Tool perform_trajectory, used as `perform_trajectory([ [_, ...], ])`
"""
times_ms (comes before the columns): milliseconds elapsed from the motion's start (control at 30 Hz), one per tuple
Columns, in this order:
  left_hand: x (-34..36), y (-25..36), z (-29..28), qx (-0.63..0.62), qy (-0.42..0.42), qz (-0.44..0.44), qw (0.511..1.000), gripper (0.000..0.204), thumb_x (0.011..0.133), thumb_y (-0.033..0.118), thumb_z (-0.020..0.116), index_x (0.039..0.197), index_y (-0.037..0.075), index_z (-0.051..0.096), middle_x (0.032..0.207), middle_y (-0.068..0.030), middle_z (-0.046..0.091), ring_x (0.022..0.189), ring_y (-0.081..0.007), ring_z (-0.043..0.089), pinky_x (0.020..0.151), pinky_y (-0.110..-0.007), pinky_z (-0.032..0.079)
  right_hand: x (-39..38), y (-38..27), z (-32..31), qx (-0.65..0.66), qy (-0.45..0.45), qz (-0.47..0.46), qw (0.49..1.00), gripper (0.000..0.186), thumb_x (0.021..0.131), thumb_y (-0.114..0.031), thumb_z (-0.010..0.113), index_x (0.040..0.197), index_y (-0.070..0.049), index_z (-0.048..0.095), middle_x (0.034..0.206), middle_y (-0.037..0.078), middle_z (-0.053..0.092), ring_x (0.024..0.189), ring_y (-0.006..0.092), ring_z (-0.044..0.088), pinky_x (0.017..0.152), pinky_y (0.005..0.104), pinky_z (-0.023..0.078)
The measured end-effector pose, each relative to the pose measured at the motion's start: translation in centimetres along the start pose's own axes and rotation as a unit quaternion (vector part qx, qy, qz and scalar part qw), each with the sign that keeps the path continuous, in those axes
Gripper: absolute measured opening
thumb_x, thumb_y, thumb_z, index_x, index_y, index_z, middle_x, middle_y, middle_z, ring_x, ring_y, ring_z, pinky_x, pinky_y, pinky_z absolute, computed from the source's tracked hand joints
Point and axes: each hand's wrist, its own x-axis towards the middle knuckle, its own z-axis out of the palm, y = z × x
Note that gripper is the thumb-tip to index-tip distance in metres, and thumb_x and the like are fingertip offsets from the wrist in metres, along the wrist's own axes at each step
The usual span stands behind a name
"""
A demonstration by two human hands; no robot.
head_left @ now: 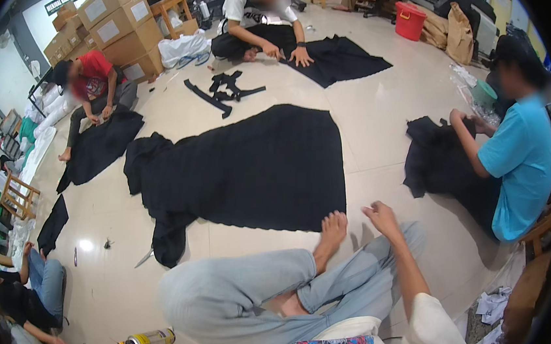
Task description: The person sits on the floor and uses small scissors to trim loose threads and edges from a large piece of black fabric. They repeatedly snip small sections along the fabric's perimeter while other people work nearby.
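Observation:
My right hand (382,218) hovers near my bare foot and the near right corner of a large black cloth (255,167). Its fingers are loosely bent, with thumb and finger apart, and nothing shows in them. Of my left arm only a small patch of skin shows at the lower edge; the hand itself is out of the picture. The cloth lies spread on the tiled floor before my crossed legs, bunched at its left end. Scissors (144,257) lie partly under a fold on its near left side.
Black strips (229,89) lie beyond the cloth. Around me several people sit or bend over black fabric, one in a blue shirt (515,134) at right. A spray can (147,340) lies at lower left. Cardboard boxes (115,29) and a red bucket (410,21) stand farther back.

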Motion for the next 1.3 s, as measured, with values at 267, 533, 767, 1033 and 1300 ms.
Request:
perform_trajectory([
  [267, 6.7, -13.4, -20.0, 0.302, 0.072, 0.029, 0.950, 0.031, 0.097, 0.008, 0.058, 0.126, 0.001, 0.050, 0.130, -0.0219, 0.060, 0.116, -0.0386, 0.062, 0.095, -0.052, 0.054, 1.7, -5.2, 12.1, -0.154, -0.039, 0.086, 0.984, 0.079, 0.080, -0.052, 0.085, 0.124, 0.010, 0.062, 0.117, 0.027, 0.069, 0.115, 0.0431, 0.066, 0.098, 0.0523, 0.054],
  [533, -16.9, -18.6, -27.4, 0.043, -0.011, -0.357, 0.933, 0.036, 0.106, 0.020, 0.055, 0.137, 0.003, 0.058, 0.136, -0.0224, 0.064, 0.124, -0.0370, 0.063, 0.105, -0.047, 0.050, 4.2, -2.0, 12.8, 0.217, -0.080, 0.030, 0.972, 0.045, 0.084, -0.001, 0.060, 0.128, 0.007, 0.056, 0.104, 0.020, 0.071, 0.094, 0.0273, 0.069, 0.086, 0.0389, 0.053],
  [767, -13.4, -20.1, -30.8, -0.183, 0.066, -0.443, 0.875, 0.044, 0.105, 0.022, 0.057, 0.142, -0.002, 0.056, 0.142, -0.0249, 0.060, 0.133, -0.0395, 0.057, 0.113, -0.045, 0.043, 12.1, 19.2, 0.8, -0.174, 0.164, 0.036, 0.970, 0.046, 0.085, -0.005, 0.066, 0.129, 0.004, 0.055, 0.110, 0.030, 0.072, 0.108, 0.0478, 0.069, 0.095, 0.0507, 0.052],
  [1033, -10.3, -26.4, -30.1, 0.075, 0.144, -0.338, 0.927, 0.055, 0.094, -0.004, 0.056, 0.148, 0.002, 0.051, 0.160, -0.0195, 0.042, 0.146, -0.0402, 0.040, 0.120, -0.050, 0.034, 7.5, 11.0, 1.2, -0.383, 0.205, -0.124, 0.892, 0.073, 0.103, -0.036, 0.062, 0.162, -0.004, 0.033, 0.168, 0.020, 0.033, 0.156, 0.0380, 0.030, 0.124, 0.0561, 0.028],
  [1300, 2.7, -44.7, -35.1, 0.102, 0.172, -0.265, 0.943, 0.033, 0.097, 0.007, 0.059, 0.130, 0.003, 0.067, 0.139, -0.0182, 0.062, 0.129, -0.0397, 0.056, 0.113, -0.049, 0.042, 3.4, -14.1, 17.1, -0.112, -0.199, -0.336, 0.914, 0.087, 0.084, -0.050, 0.081, 0.145, 0.003, 0.049, 0.163, 0.025, 0.036, 0.154, 0.0463, 0.027, 0.126, 0.0650, 0.014],
])
